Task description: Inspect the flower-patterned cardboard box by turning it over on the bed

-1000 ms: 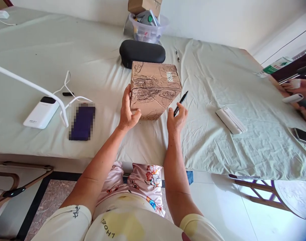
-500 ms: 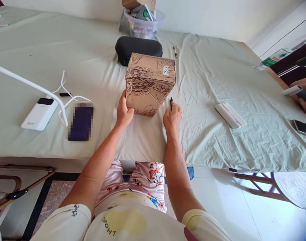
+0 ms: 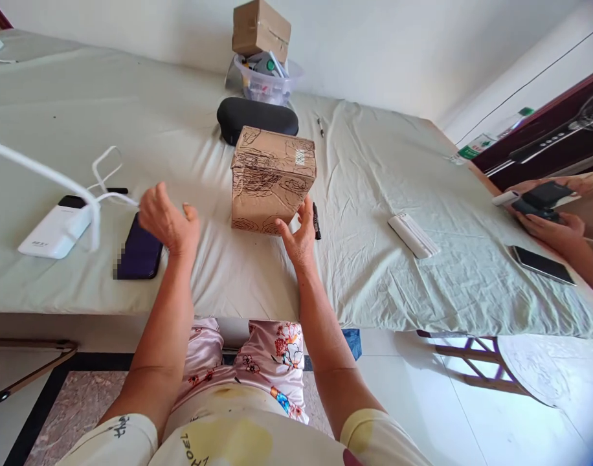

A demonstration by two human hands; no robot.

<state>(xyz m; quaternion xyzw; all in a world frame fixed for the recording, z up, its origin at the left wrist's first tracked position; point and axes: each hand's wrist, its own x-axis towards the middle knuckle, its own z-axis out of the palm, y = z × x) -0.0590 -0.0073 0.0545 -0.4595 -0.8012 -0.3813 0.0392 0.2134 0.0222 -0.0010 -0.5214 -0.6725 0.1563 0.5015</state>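
Note:
A brown cardboard box (image 3: 270, 178) covered in black scribbled drawings stands on the cloth in front of me. My right hand (image 3: 299, 236) grips its lower right corner, thumb on the front and fingers along the side. Just right of those fingers lies a black marker (image 3: 316, 221) on the cloth. My left hand (image 3: 169, 220) is off the box, raised near the dark purple phone (image 3: 140, 252) and covering its upper end. Its thumb stands apart from the loosely bent fingers, and nothing is in it.
A white power bank (image 3: 56, 230) with a cable and a white curved arm (image 3: 48, 175) are at left. Behind the box sit a black case (image 3: 257, 118) and a plastic basket (image 3: 272, 87). A white object (image 3: 413, 235), another phone (image 3: 542, 264) and another person's hand (image 3: 549, 230) are at right.
My left hand has let go of the box and moved left toward the phone. My right hand has put down the marker and taken hold of the box's right side. The view has shifted.

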